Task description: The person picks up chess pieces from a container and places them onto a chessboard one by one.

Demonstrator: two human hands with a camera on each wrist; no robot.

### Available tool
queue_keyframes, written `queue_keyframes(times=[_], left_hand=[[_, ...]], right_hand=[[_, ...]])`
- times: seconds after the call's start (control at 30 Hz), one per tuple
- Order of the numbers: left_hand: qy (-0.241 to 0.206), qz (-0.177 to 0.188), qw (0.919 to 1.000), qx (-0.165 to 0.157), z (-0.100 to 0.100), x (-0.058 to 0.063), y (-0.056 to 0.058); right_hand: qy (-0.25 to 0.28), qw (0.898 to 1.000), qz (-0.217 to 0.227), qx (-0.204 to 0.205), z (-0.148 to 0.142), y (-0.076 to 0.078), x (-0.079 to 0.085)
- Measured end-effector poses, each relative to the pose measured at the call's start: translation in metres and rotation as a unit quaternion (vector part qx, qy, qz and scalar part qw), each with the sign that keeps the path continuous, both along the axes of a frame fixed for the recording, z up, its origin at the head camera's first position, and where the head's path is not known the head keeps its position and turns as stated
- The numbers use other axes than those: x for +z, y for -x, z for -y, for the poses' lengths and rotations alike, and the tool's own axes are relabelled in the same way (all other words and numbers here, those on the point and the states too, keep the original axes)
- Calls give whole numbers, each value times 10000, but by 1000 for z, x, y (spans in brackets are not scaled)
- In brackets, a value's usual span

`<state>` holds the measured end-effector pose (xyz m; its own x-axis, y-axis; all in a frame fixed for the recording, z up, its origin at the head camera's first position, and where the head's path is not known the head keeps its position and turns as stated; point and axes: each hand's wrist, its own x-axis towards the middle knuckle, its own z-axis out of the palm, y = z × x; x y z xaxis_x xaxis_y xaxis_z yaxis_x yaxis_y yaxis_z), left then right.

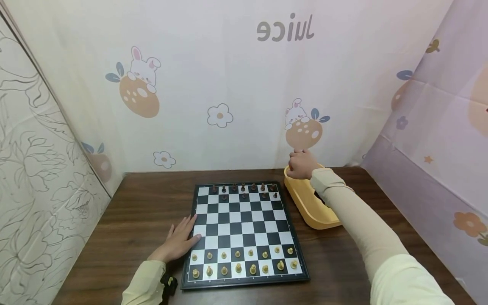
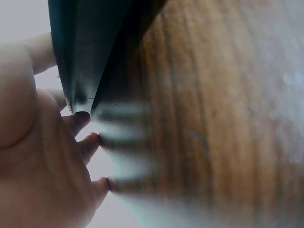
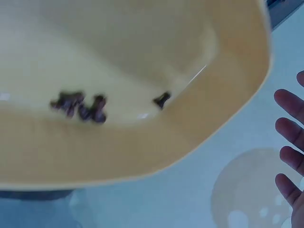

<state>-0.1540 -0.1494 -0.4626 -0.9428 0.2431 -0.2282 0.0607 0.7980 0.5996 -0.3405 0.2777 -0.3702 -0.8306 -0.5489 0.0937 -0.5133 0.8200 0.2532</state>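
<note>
A black-and-white chessboard lies on the table. My left hand rests against its left edge, fingers extended, with the thumb over the rim. Light gold chess pieces fill the two near rows, while dark brown chess pieces stand in the two far rows, with gaps. Right of the board sits a yellow bin. Over its far end is my right hand; the right wrist view shows its fingers loosely spread, holding nothing visible. Several dark chess pieces lie inside the bin.
The brown wooden table ends at a patterned curtain along the back. Another curtain borders the right side, and a floral panel stands on the left.
</note>
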Motion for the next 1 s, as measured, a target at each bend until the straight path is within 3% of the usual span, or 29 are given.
queue_keyframes(times=[0.23,0.53,1.0], left_hand=[[27,-3,10000,12,1,1,-1],[-76,-63,10000,13,-1,1,-1],[-170,-145,9997,-17,2,3,-1]], right_hand=[[44,9999,-88,-67,-27,0,2],[-33,9999,23,-141,-41,-5,7],[-83,10000,38,-19,-58,12,-28]])
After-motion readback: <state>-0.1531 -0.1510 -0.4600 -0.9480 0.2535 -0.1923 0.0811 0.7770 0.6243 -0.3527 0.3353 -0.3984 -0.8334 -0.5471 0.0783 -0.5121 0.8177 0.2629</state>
